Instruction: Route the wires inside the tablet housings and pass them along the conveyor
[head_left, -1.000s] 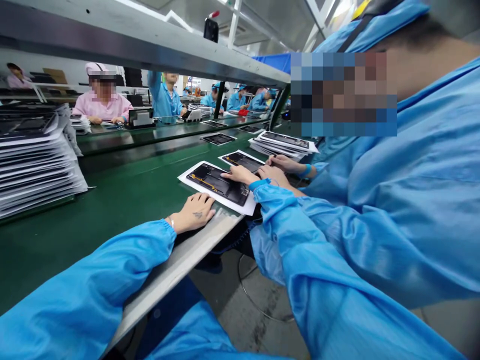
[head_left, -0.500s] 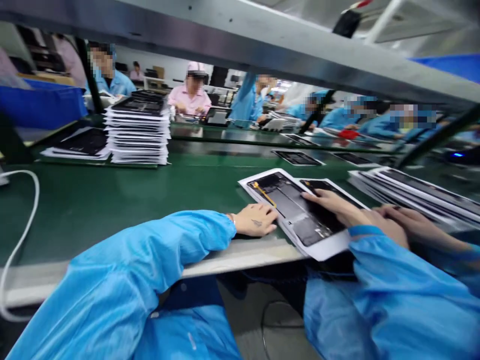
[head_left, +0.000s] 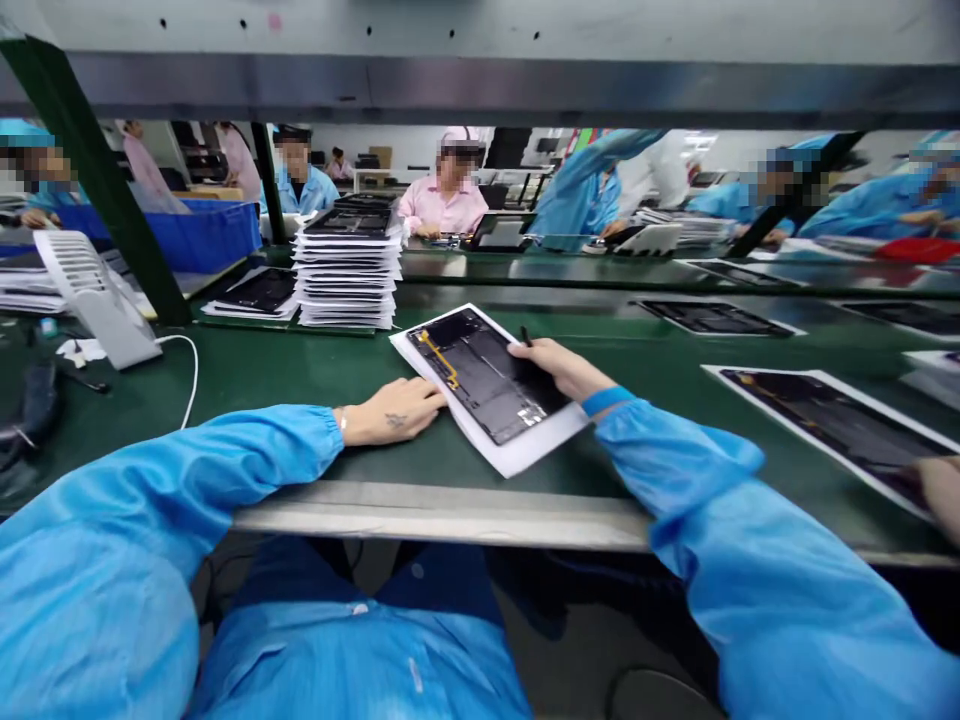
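A black tablet housing (head_left: 487, 365) with dark battery cells and a gold flex cable (head_left: 439, 358) lies on a white sheet (head_left: 517, 452), set at an angle before me. My right hand (head_left: 566, 368) grips its right side, thumb on top; the fingers beneath are hidden. A small black tip (head_left: 525, 336) pokes up beside that thumb; I cannot make out what it is. My left hand (head_left: 396, 410) rests palm down on the green bench (head_left: 300, 360), fingers stretched out, their tips at the left edge of the sheet.
Sheeted housings form a tall stack (head_left: 349, 265) at the back left. A white fan (head_left: 97, 300) and its cable stand left. At right, a co-worker's hand (head_left: 943, 492) touches another housing (head_left: 840, 420). A metal beam (head_left: 480, 85) crosses overhead; co-workers sit beyond.
My view has swung left and levelled. The housing has moved away from the co-worker's hands and the second housing, with my right hand on it. My left hand stays at its left edge.
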